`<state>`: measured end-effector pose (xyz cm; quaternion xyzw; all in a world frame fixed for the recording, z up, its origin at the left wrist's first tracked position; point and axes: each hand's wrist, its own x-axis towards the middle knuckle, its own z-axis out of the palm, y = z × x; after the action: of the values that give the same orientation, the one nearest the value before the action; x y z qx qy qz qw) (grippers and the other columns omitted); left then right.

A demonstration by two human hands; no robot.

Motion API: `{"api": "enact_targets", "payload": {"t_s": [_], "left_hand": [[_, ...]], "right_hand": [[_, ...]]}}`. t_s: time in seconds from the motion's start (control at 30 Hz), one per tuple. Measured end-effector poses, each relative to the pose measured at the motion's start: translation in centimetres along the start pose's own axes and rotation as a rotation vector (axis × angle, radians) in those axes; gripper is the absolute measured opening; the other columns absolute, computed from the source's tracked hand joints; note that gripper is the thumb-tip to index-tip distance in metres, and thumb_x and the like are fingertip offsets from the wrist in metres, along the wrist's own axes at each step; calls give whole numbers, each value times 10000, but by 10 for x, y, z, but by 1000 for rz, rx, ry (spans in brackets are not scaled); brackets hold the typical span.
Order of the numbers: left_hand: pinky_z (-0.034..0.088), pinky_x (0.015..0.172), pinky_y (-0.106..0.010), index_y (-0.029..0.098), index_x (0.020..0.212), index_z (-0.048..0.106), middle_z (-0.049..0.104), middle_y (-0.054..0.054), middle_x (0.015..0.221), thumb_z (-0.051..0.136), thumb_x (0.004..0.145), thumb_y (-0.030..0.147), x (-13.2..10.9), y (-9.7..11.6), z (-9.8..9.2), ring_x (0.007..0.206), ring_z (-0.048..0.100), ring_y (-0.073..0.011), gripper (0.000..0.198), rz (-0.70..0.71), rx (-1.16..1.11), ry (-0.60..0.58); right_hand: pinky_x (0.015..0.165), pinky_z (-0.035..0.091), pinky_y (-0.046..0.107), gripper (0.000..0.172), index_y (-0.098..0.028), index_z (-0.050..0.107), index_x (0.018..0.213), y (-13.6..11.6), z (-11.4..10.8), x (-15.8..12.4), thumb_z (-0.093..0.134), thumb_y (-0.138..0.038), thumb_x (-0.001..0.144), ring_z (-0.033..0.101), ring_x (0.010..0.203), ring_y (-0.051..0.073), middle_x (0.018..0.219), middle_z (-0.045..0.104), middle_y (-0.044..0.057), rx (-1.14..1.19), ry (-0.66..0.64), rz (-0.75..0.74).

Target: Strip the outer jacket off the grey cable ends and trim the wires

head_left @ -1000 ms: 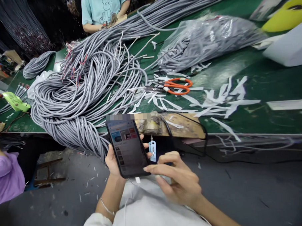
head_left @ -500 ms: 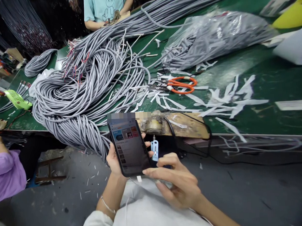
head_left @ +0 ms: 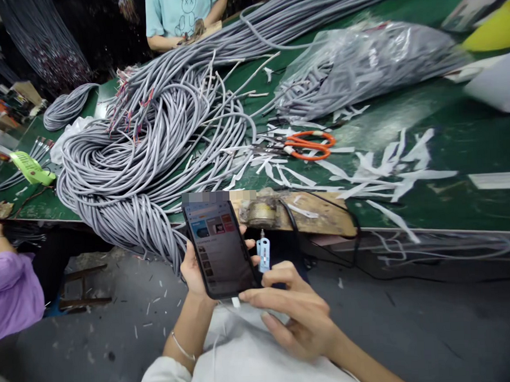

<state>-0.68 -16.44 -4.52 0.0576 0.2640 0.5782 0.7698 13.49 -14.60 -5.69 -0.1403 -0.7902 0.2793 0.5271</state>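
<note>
My left hand is wrapped round a black smartphone, its fingertips showing at the far edge. The screen is lit, with small pictures and a list on it. A white plug with a cable sits at the phone's lower end. Beside the phone dangles a light blue tag. My right hand is at the phone's lower right corner, index finger stretched towards the screen and the other fingers loosely bent, holding nothing. Whether that fingertip touches the glass I cannot tell.
Grey cables lie coiled over the green table. Orange-handled scissors rest among white strips. Behind them is a clear bag of grey pieces. A wooden board juts from the edge. Two other people sit nearby.
The view has shifted very slightly. My right index finger has moved a little to the left along the phone's lower edge; the phone stays in my left hand.
</note>
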Motion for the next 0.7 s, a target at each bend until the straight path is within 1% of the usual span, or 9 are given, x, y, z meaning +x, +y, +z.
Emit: {"api": "enact_targets", "payload": {"t_s": [0.3, 0.5, 0.7], "left_hand": [[276, 966, -507, 59, 1231, 469, 573, -212, 1091, 333, 665, 715, 0, 0, 1, 975, 550, -345, 878, 13, 50, 40], [291, 955, -523, 68, 1195, 510, 595, -199, 1063, 334, 686, 696, 0, 0, 0, 933, 568, -334, 827, 58, 53, 1], [290, 966, -488, 55, 1220, 490, 602, -196, 1040, 347, 667, 706, 0, 0, -1, 913, 573, -321, 866, 6, 24, 36]], "right_hand": [[597, 363, 325, 228, -145, 547, 851, 0, 0, 0, 474, -55, 654, 445, 658, 163, 714, 681, 33, -14, -11, 5], [593, 373, 333, 227, -164, 552, 859, 1, 1, 0, 470, -78, 665, 465, 642, 165, 701, 682, 23, -32, 6, 8], [585, 377, 333, 237, -157, 559, 863, 0, 1, 2, 477, -68, 659, 469, 637, 165, 701, 688, 29, -34, -1, 4]]}}
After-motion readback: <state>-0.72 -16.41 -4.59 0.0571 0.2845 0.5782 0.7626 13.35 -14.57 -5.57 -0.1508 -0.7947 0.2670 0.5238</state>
